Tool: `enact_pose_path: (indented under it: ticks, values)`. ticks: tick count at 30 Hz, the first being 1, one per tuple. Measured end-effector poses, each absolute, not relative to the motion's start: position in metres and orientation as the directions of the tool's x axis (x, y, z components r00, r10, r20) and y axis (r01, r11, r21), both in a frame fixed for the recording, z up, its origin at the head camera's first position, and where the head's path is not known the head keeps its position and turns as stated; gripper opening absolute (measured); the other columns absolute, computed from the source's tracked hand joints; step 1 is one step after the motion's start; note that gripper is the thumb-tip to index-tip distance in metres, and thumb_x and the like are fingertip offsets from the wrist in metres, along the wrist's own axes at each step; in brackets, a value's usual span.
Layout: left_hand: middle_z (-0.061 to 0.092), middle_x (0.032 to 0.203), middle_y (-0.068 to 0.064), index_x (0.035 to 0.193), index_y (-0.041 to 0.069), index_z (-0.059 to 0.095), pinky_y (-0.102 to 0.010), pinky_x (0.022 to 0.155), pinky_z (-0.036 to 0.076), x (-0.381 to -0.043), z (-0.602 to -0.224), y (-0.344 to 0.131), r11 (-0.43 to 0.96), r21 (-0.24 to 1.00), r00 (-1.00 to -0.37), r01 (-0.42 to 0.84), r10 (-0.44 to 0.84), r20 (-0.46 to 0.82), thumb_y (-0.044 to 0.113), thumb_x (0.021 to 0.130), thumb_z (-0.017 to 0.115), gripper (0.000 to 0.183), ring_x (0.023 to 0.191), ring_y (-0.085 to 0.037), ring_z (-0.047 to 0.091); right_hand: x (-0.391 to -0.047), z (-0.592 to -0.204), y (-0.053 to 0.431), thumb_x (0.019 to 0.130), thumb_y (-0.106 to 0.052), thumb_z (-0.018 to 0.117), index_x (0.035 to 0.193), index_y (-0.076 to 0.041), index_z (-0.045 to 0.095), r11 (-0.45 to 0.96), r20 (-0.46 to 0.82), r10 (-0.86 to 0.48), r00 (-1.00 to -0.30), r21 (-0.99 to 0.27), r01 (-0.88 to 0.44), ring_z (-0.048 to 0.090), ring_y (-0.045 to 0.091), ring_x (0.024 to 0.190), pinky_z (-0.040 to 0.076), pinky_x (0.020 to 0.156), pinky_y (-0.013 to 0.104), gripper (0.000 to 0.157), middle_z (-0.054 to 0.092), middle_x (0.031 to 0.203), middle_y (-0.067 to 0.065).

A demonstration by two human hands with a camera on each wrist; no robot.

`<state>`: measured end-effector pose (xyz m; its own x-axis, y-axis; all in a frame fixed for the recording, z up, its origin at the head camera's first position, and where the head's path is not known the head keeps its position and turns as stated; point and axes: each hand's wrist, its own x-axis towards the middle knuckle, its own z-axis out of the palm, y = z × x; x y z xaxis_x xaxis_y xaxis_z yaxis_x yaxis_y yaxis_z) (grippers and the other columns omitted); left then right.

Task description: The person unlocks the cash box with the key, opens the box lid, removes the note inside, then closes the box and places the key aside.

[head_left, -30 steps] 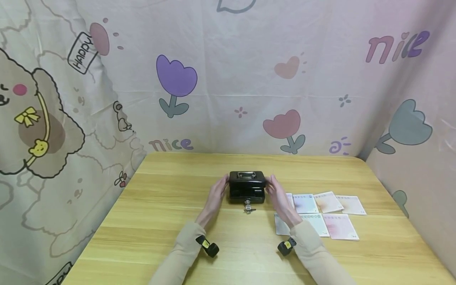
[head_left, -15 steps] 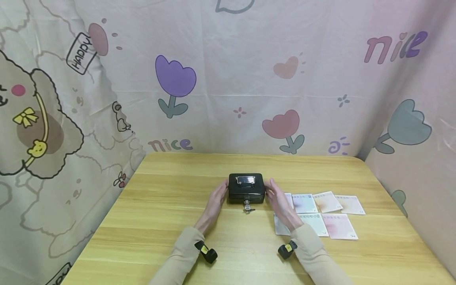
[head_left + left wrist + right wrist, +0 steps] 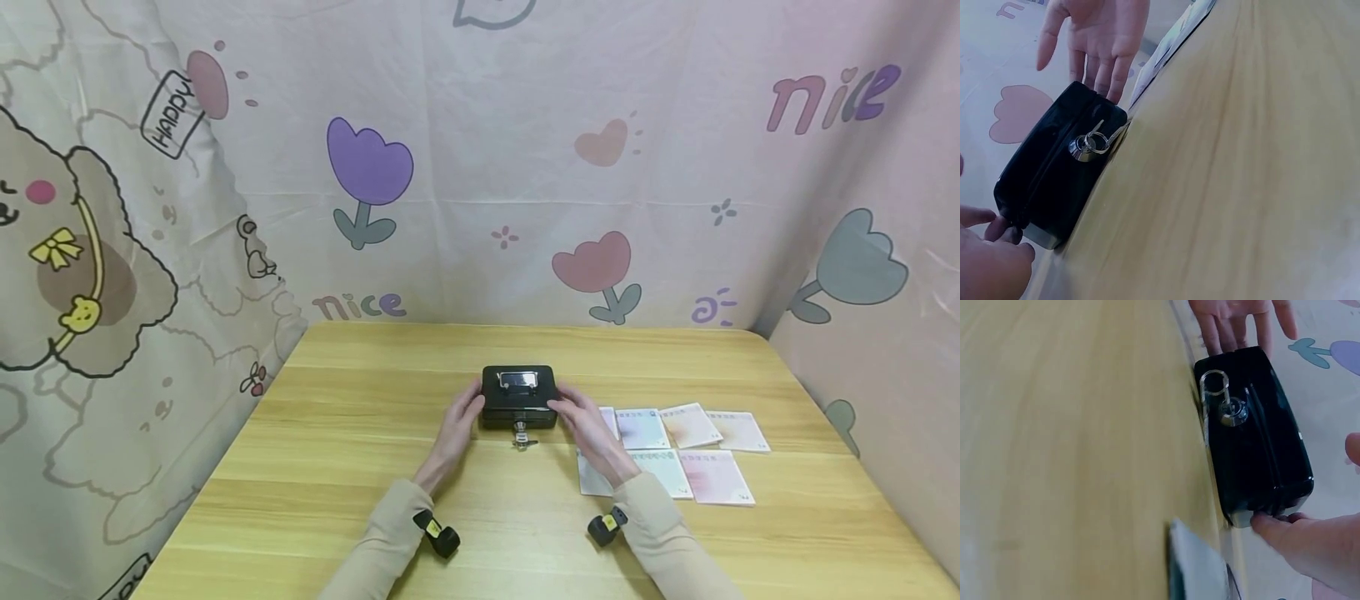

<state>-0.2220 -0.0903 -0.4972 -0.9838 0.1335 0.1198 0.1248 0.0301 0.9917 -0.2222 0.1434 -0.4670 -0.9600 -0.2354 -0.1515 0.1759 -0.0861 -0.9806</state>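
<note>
A small black cash box (image 3: 519,403) sits on the table with its lid down flat. A metal handle (image 3: 518,381) tops the lid, and a key ring with keys (image 3: 522,437) hangs from the front lock. My left hand (image 3: 455,432) is at the box's left side, its fingertips right at the wall. On the opposite side my right hand (image 3: 592,425) has its fingertips at the box's right end. From the right wrist view, the left hand's fingers (image 3: 1263,328) look fairly straight, and their tips are hidden behind the box.
Several banknote stacks lie in two rows at the right, among them a pink one (image 3: 716,477) and a blue one (image 3: 642,428). My right forearm reaches over the nearest notes. A printed cloth (image 3: 465,167) hangs behind the wooden table (image 3: 337,400).
The cash box lid, partly raised a second ago, has come down. Both hands stay beside the box, and their thumbs have shifted slightly inward toward its front corners.
</note>
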Motion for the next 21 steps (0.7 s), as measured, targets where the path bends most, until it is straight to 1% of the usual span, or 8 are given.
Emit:
enact_pose_path:
  ticks: [3, 5, 8, 10, 12, 15, 17, 21]
  values:
    - [0.027, 0.159, -0.032, 0.154, -0.008, 0.027, -0.057, 0.127, 0.020, -0.223, -0.498, -0.089, 0.033, 0.988, -0.980, 0.152, 0.137, 0.146, 0.029, 0.105, 0.050, 0.065, 0.149, -0.047, 0.028, -0.221, -0.468, 0.145, 0.101, -0.009, 0.050, 0.156, 0.012, 0.011, -0.086, -0.152, -0.238, -0.959, -0.981, 0.176, 0.012, 0.039, 0.157, 0.012, 0.132, 0.047, 0.070, 0.011, 0.166, 0.028]
    - [0.027, 0.156, -0.036, 0.153, -0.011, 0.026, -0.054, 0.127, 0.024, -0.224, -0.499, -0.090, 0.048, 0.982, -0.973, 0.184, 0.149, 0.175, 0.033, 0.103, 0.053, 0.072, 0.148, -0.049, 0.030, -0.221, -0.467, 0.146, 0.100, -0.007, 0.050, 0.155, 0.012, 0.013, -0.075, -0.155, -0.235, -0.960, -0.981, 0.177, 0.014, 0.039, 0.156, 0.013, 0.131, 0.047, 0.070, 0.013, 0.166, 0.029]
    - [0.028, 0.155, -0.038, 0.154, -0.012, 0.021, -0.054, 0.125, 0.026, -0.226, -0.498, -0.093, 0.058, 0.979, -0.967, 0.194, 0.177, 0.181, 0.038, 0.099, 0.060, 0.084, 0.147, -0.052, 0.029, -0.222, -0.468, 0.147, 0.099, -0.007, 0.052, 0.155, 0.012, 0.015, -0.056, -0.161, -0.225, -0.961, -0.983, 0.178, 0.016, 0.040, 0.156, 0.016, 0.131, 0.047, 0.070, 0.015, 0.165, 0.029]
    - [0.029, 0.156, -0.036, 0.156, -0.010, 0.017, -0.053, 0.126, 0.025, -0.228, -0.497, -0.094, 0.063, 0.984, -0.970, 0.165, 0.191, 0.150, 0.036, 0.096, 0.067, 0.090, 0.148, -0.051, 0.028, -0.223, -0.468, 0.148, 0.099, -0.008, 0.052, 0.155, 0.012, 0.018, -0.043, -0.166, -0.215, -0.962, -0.983, 0.179, 0.018, 0.040, 0.155, 0.017, 0.131, 0.047, 0.069, 0.017, 0.165, 0.029]
    - [0.030, 0.159, -0.033, 0.158, -0.006, 0.014, -0.054, 0.126, 0.023, -0.231, -0.496, -0.096, 0.068, 0.991, -0.974, 0.117, 0.201, 0.101, 0.029, 0.092, 0.072, 0.094, 0.150, -0.049, 0.026, -0.224, -0.469, 0.148, 0.099, -0.008, 0.053, 0.155, 0.012, 0.020, -0.031, -0.169, -0.212, -0.963, -0.983, 0.180, 0.019, 0.040, 0.155, 0.018, 0.130, 0.046, 0.068, 0.019, 0.165, 0.028]
    - [0.030, 0.160, -0.031, 0.159, -0.003, 0.013, -0.052, 0.127, 0.023, -0.236, -0.495, -0.097, 0.091, 0.993, -0.976, 0.078, 0.210, 0.057, 0.019, 0.088, 0.077, 0.099, 0.151, -0.046, 0.026, -0.225, -0.469, 0.147, 0.098, -0.008, 0.053, 0.154, 0.011, 0.022, -0.022, -0.174, -0.210, -0.962, -0.983, 0.182, 0.022, 0.039, 0.154, 0.018, 0.130, 0.047, 0.067, 0.022, 0.164, 0.028]
    - [0.030, 0.160, -0.030, 0.160, -0.002, 0.014, -0.051, 0.127, 0.024, -0.239, -0.495, -0.096, 0.103, 0.992, -0.975, 0.069, 0.215, 0.046, 0.016, 0.086, 0.079, 0.100, 0.151, -0.045, 0.027, -0.225, -0.468, 0.147, 0.098, -0.008, 0.054, 0.154, 0.011, 0.023, -0.017, -0.176, -0.209, -0.962, -0.983, 0.184, 0.023, 0.040, 0.154, 0.019, 0.130, 0.047, 0.067, 0.024, 0.163, 0.028]
    - [0.033, 0.157, -0.031, 0.160, -0.001, 0.015, -0.055, 0.125, 0.027, -0.243, -0.496, -0.096, 0.120, 0.989, -0.974, 0.081, 0.222, 0.052, 0.013, 0.082, 0.082, 0.104, 0.150, -0.047, 0.030, -0.225, -0.467, 0.146, 0.097, -0.008, 0.055, 0.153, 0.011, 0.025, -0.004, -0.175, -0.202, -0.964, -0.984, 0.180, 0.026, 0.040, 0.152, 0.020, 0.129, 0.048, 0.066, 0.028, 0.162, 0.028]
